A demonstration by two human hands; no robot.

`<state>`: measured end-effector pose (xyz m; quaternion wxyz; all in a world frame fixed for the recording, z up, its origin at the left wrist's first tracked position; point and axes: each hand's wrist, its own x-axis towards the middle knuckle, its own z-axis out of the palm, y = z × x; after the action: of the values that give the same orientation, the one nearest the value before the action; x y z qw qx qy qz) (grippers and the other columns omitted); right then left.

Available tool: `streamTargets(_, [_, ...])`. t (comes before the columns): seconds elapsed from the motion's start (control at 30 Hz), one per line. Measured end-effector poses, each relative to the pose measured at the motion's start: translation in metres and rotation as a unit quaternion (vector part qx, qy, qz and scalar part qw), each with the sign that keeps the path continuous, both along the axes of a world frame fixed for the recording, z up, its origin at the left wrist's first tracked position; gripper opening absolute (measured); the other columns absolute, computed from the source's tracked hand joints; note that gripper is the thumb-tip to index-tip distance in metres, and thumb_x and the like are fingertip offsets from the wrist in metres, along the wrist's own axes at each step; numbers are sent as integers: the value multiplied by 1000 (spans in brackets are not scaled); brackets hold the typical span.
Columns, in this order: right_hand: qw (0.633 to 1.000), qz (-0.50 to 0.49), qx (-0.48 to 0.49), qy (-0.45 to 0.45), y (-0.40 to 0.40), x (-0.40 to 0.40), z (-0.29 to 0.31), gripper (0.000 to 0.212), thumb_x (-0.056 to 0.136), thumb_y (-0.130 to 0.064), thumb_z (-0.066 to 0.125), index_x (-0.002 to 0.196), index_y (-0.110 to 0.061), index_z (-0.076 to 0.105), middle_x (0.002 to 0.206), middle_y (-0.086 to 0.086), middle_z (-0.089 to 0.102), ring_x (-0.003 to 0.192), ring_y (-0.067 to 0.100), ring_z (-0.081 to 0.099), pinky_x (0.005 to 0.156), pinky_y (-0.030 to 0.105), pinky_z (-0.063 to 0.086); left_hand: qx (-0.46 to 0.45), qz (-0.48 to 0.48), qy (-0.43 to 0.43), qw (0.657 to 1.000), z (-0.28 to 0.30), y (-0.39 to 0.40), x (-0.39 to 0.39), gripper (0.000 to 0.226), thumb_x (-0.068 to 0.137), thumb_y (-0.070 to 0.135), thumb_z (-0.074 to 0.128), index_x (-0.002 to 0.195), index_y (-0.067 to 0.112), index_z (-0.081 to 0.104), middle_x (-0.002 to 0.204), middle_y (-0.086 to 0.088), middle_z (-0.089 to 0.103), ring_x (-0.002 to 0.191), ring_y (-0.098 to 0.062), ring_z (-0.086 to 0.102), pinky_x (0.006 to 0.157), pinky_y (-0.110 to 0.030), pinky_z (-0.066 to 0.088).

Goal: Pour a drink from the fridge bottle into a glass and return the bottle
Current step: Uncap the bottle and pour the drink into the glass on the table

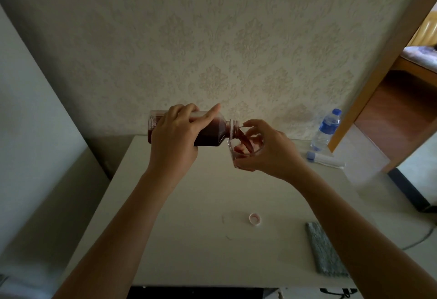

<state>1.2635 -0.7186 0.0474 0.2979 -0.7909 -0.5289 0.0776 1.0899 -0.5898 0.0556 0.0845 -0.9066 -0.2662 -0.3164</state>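
A clear plastic bottle (212, 133) of dark red drink lies almost level above the white table (189, 239), its open neck pointing right. My left hand (175, 135) grips its middle, index finger stretched along the top. A dark red stream runs from the neck into a small clear glass (244, 151), which is lifted off the table. My right hand (267, 149) holds the glass from the right and below, fingers curled round it. A little red drink sits in the glass. The bottle's pale pink cap (255, 218) lies on the table near me.
At the far right corner of the table stands a water bottle with a blue cap (326, 130); another clear bottle (325, 159) lies on its side beside it. A grey-green patterned flat object (325, 250) lies at the right front. A doorway (402, 100) opens on the right.
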Motion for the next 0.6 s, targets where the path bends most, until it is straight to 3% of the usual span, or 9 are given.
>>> streamTargets(0.43, [1000, -2, -8, 5, -2, -2, -3, 86, 51, -61, 72, 126, -38, 38, 115, -15, 58, 96, 6, 56, 86, 40, 52, 10, -4, -1, 1000, -3, -2, 0, 90, 66, -7, 68, 140, 35, 40, 117, -5, 60, 109, -28, 52, 76, -39, 50])
streamTargets(0.6, [1000, 0, 5, 23, -3, -2, -5, 88, 48, -65, 69, 125, -37, 39, 114, -15, 59, 93, 4, 59, 84, 38, 54, -32, -4, -17, 999, -13, 0, 1, 91, 66, 0, 74, 141, 36, 37, 118, -3, 61, 109, -26, 52, 74, -37, 49])
